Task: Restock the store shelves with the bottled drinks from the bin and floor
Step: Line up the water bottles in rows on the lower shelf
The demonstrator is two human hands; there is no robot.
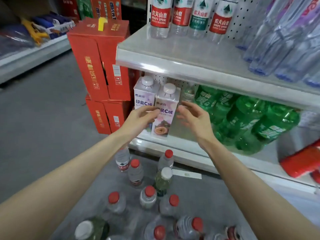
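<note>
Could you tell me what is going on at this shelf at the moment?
A person is restocking drinks by hand. Their left hand grips the front carton of two pale purple cartons standing on the middle shelf, while the right hand is open just beside it. Green bottles fill the same shelf to the right. Many red-capped water bottles stand on the floor, not yet shelved.

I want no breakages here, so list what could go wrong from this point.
1. The front carton stands near the lower shelf lip, held only by the left hand; the right hand is open. It could tip onto the floor bottles below.
2. Those bottles crowd the floor before the shelf; a step may topple them.
</note>
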